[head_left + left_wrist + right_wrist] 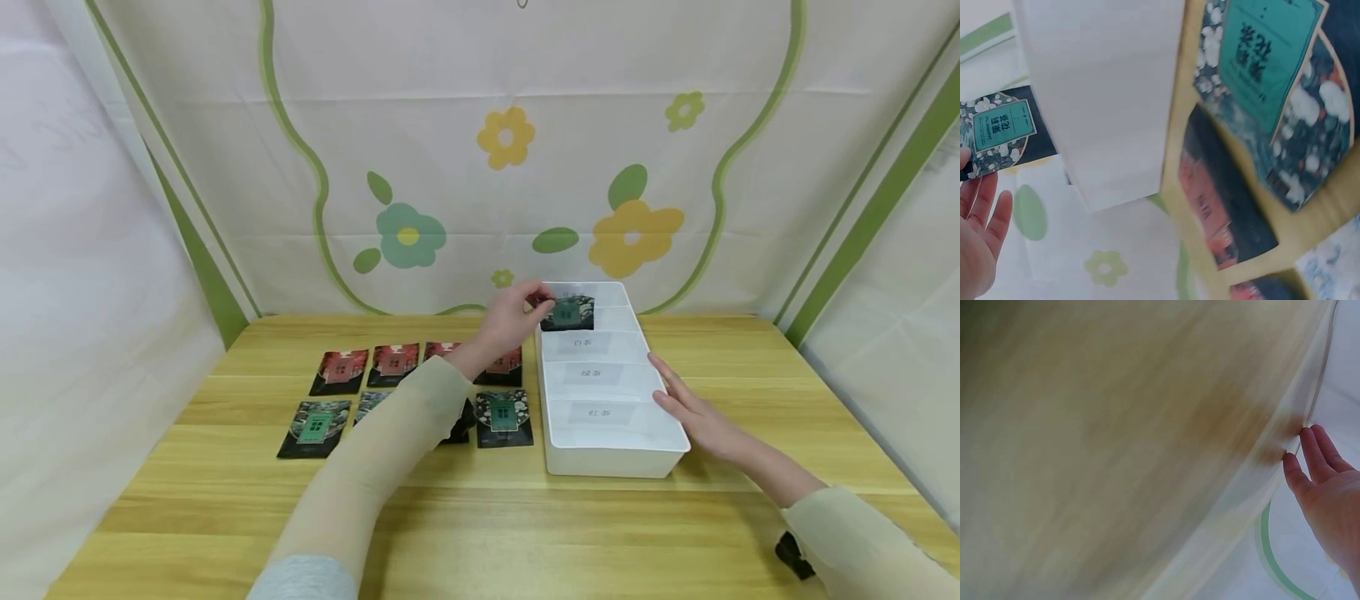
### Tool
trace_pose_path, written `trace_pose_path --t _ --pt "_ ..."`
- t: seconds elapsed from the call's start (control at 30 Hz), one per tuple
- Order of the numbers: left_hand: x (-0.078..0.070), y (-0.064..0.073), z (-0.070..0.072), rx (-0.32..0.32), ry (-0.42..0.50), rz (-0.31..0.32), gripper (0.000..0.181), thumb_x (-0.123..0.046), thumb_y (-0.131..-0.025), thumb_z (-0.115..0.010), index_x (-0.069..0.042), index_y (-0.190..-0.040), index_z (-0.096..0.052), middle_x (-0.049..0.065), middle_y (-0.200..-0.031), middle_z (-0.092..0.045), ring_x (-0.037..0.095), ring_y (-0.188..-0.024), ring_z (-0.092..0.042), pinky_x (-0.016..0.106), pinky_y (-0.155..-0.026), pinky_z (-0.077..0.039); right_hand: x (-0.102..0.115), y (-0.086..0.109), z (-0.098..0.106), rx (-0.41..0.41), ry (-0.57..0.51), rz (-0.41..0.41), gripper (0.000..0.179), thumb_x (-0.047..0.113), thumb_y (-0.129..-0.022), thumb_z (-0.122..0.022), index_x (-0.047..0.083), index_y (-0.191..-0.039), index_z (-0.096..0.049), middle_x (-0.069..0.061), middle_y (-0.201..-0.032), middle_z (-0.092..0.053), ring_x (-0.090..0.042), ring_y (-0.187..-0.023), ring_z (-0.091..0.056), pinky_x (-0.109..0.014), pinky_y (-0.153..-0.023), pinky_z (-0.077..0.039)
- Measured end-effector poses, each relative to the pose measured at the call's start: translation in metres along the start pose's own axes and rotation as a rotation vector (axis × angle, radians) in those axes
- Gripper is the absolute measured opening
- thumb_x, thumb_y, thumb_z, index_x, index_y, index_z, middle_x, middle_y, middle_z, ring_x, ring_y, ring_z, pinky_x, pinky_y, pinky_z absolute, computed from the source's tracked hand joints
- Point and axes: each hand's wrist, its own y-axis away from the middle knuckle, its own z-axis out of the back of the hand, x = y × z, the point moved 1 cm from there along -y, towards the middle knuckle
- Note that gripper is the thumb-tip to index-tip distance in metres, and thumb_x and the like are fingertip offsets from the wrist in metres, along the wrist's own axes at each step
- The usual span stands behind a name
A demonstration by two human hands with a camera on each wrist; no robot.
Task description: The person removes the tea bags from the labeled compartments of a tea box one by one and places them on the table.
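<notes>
My left hand (510, 321) pinches a dark tea sachet (567, 313) with a teal label by its left edge. That sachet is over the far compartments of a white divided box (606, 463) and overlaps the compartment behind it in the head view. The left wrist view shows the held sachet's (1005, 128) printed face, marked as jasmine tea. On the box's right side rests my right hand (693, 412), its fingertips touching the rim. In the right wrist view, the fingers of the right hand (1329, 494) are nearly straight against the box's edge.
Left of the box, tea sachets lie in two rows. The far row has red-labelled sachets (339, 372); the near row includes a green-labelled one (313, 429) and a teal-labelled one (504, 419). My left arm hides part of both rows. A flowered cloth (450, 167) hangs behind the table.
</notes>
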Motion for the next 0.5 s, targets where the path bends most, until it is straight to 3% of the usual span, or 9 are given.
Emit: trace_pose_path --t 0.13,0.27,0.37,0.5 --pt "-0.006 0.002 0.012 -0.027 -0.001 -0.033 0.009 -0.021 -0.09 -0.056 -0.016 -0.095 -0.062 -0.008 -0.085 -0.058 0.004 -0.075 -0.052 0.018 -0.064 -0.043 0.0 -0.002 0.0 0.0 0.011 0.005 0.055 0.028 -0.099 -0.032 0.036 -0.143 0.0 -0.013 -0.148 0.001 -0.05 -0.125 -0.013 -0.067 -0.091 -0.013" --pt "-0.01 0.009 0.022 -0.028 -0.017 -0.109 0.007 -0.019 -0.089 -0.057 -0.015 -0.094 -0.062 -0.007 -0.085 -0.058 0.003 -0.074 -0.052 0.018 -0.063 -0.043 0.0 -0.004 -0.001 0.004 0.005 0.014 0.055 0.027 -0.099 -0.032 0.034 -0.144 -0.001 -0.012 -0.148 0.001 -0.05 -0.125 -0.011 -0.065 -0.093 -0.012" --pt "-0.011 0.018 0.028 -0.035 -0.045 -0.179 0.006 -0.017 -0.089 -0.058 -0.014 -0.092 -0.062 -0.006 -0.085 -0.058 0.003 -0.076 -0.052 0.018 -0.062 -0.043 0.0 -0.004 -0.001 0.01 -0.004 0.015 0.055 0.027 -0.099 -0.032 0.035 -0.143 0.0 -0.012 -0.148 0.003 -0.051 -0.125 -0.01 -0.066 -0.092 -0.011" --pt "-0.008 0.034 0.038 -0.052 -0.053 -0.219 0.006 -0.017 -0.088 -0.059 -0.014 -0.091 -0.063 -0.007 -0.086 -0.058 0.004 -0.076 -0.051 0.022 -0.063 -0.044 -0.001 -0.004 -0.001 0.014 -0.012 0.008 0.055 0.027 -0.099 -0.032 0.037 -0.143 0.0 -0.011 -0.148 0.004 -0.051 -0.125 -0.008 -0.067 -0.091 -0.011"
